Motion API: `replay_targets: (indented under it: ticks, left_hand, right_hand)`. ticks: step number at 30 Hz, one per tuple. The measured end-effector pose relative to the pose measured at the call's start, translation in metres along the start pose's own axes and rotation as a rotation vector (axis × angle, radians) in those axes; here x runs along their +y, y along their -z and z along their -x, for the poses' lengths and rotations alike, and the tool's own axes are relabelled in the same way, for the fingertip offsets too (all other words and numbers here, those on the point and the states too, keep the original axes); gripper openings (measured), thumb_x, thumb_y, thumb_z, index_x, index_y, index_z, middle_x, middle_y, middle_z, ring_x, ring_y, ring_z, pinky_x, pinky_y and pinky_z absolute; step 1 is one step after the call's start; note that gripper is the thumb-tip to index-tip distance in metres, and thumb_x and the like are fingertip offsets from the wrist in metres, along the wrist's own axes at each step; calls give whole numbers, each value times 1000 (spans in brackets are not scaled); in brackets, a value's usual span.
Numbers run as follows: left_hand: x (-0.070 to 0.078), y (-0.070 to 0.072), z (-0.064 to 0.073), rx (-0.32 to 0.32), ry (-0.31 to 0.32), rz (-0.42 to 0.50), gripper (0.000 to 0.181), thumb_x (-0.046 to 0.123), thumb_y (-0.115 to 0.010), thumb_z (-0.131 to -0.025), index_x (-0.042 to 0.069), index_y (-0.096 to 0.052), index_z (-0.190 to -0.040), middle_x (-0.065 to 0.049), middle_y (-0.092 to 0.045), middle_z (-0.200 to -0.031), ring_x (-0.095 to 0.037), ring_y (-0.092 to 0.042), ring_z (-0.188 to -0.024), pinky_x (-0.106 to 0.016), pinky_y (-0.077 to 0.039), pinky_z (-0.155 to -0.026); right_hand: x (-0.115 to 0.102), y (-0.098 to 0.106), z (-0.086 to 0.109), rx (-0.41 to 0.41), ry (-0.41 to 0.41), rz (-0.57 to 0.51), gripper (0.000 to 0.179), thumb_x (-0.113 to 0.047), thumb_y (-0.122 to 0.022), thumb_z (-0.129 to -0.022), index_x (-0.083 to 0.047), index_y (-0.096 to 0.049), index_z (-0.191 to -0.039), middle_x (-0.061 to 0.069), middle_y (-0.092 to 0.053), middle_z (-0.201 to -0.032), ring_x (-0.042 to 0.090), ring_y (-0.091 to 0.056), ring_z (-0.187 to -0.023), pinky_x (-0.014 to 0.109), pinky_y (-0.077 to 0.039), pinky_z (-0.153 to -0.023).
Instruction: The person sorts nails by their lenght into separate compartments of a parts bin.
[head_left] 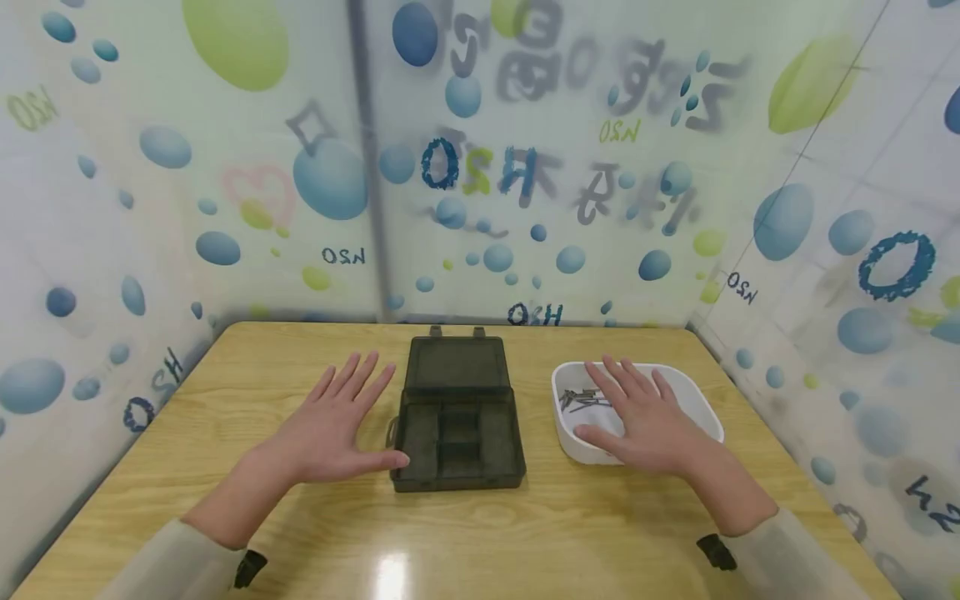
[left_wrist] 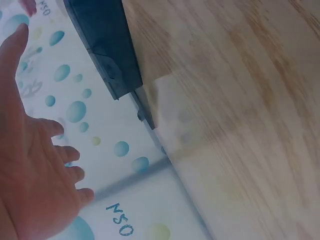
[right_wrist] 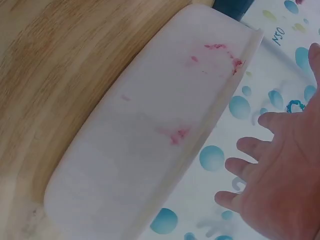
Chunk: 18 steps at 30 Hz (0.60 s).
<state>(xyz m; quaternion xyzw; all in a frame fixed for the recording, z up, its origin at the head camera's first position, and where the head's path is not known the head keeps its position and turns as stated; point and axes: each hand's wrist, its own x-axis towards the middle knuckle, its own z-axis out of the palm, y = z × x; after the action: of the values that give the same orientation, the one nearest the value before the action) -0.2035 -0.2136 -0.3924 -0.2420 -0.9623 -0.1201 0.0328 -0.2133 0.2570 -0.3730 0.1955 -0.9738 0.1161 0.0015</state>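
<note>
In the head view, a dark plastic case [head_left: 457, 479] lies on the table with its lid [head_left: 457, 362] folded back, showing several compartments. My left hand [head_left: 333, 433] is spread flat in the air, its thumb overlapping the case's near left corner. To the right stands a white tub [head_left: 697, 404] with several small metal pieces [head_left: 581, 400] inside. Over that tub my right hand [head_left: 645, 425] hovers, fingers straight and holding nothing. The left wrist view has the left hand [left_wrist: 40, 180] beside the case [left_wrist: 107, 50]; red smudges mark the tub's side [right_wrist: 125, 130] in the right wrist view.
The wood-grain table [head_left: 480, 542] ends at the back against a patterned curtain [head_left: 480, 275] with bubbles and lettering. More patterned sheeting [head_left: 847, 375] closes in the right side, and the left side too.
</note>
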Motion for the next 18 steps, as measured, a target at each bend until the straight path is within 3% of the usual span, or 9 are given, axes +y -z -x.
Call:
replay_targets:
  ticks: [4,8,13,16,18]
  left_hand:
    - [-7,-3,-2,-61,-3,100,115,81,-67,-94,17,-20,-178,-24,-21,-182,-54,-19,-167,-75,-21,-131]
    - [-17,-7,-6,-170,14,239,108,75,-68,-98,17,-24,-177,-27,-30,-178,-59,-29,-162,-80,-29,-125]
    - [-25,-13,-9,-234,13,321,104,71,-70,-99,15,-27,-176,-25,-34,-177,-55,-31,-162,-78,-25,-128]
    - [-28,-16,-9,-255,3,343,102,69,-70,-100,17,-27,-176,-22,-36,-177,-52,-32,-163,-78,-22,-129]
    - [-29,-18,-10,-273,-1,351,101,69,-69,-100,19,-26,-177,-20,-36,-177,-51,-34,-163,-77,-25,-128]
  right_hand:
    - [10,1,-6,39,-17,-30,90,-69,-54,-108,-14,-30,-175,21,-38,-176,49,-40,-160,71,-30,-130]
    - [23,4,-14,64,-60,-150,72,-57,-56,-112,-5,-51,-162,21,-66,-152,41,-66,-135,63,-54,-113]
    - [45,2,-26,49,-85,-256,48,-44,-58,-115,-4,-71,-140,14,-78,-126,27,-72,-111,51,-61,-98]
    - [58,-1,-31,5,-109,-306,44,-41,-58,-115,-5,-73,-136,12,-78,-121,23,-71,-104,42,-59,-92]
    - [66,-3,-34,-38,-135,-345,45,-40,-58,-115,-4,-71,-138,13,-77,-120,21,-71,-101,39,-58,-89]
